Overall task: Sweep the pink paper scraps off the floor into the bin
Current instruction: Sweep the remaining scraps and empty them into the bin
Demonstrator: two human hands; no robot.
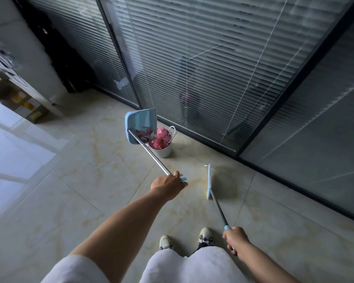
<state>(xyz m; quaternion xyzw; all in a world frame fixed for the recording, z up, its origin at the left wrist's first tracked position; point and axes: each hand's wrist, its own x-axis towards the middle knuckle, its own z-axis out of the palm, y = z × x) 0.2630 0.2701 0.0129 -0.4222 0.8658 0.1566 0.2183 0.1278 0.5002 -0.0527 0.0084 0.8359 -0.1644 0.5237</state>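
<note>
My left hand (pixel 168 185) grips the metal handle of a light blue dustpan (pixel 138 123), which is raised and tilted over a small white bin (pixel 164 149). Pink paper scraps (pixel 144 133) lie in the pan's lower corner, right at the bin's rim. More pink scraps (pixel 161 139) fill the bin. My right hand (pixel 234 236) holds the blue grip of a broom handle. The broom's flat blue head (pixel 209 180) rests on the floor to the right of the bin, about a tile away from it.
A glass partition with blinds (pixel 202 68) runs behind the bin, on a dark frame at floor level. A white cabinet (pixel 14 48) stands at the left. My two shoes (pixel 205 235) are on the glossy beige tile floor (pixel 80 180) near the broom handle.
</note>
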